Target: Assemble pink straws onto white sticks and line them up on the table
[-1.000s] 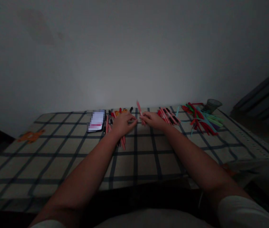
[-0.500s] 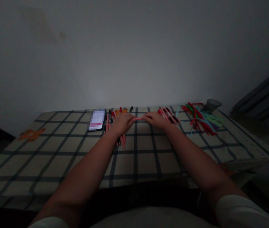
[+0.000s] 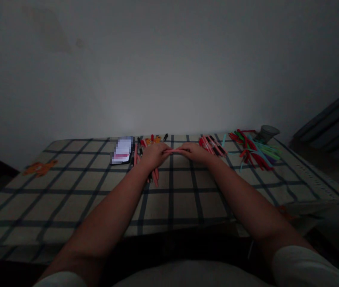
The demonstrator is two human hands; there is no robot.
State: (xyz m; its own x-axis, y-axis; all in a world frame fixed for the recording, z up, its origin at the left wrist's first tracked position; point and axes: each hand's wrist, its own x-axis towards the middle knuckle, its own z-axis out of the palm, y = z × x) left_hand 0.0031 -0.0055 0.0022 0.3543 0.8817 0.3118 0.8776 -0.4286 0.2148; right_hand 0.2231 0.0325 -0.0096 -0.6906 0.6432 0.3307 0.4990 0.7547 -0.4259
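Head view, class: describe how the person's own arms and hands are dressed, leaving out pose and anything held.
Both forearms are bare. The left hand and right hand wear no gloves; no rings or watch can be made out in the dim light. A pale, whitish short sleeve shows on the right upper arm, and a matching sleeve edge on the left.

Two bare forearms run out of short white sleeves, above a pale lap.

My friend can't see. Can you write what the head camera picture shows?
Two bare hands, left hand and right hand, hold a pink pen level between them over a checked tablecloth. Pen piles and colourful strips lie nearby in dim light.
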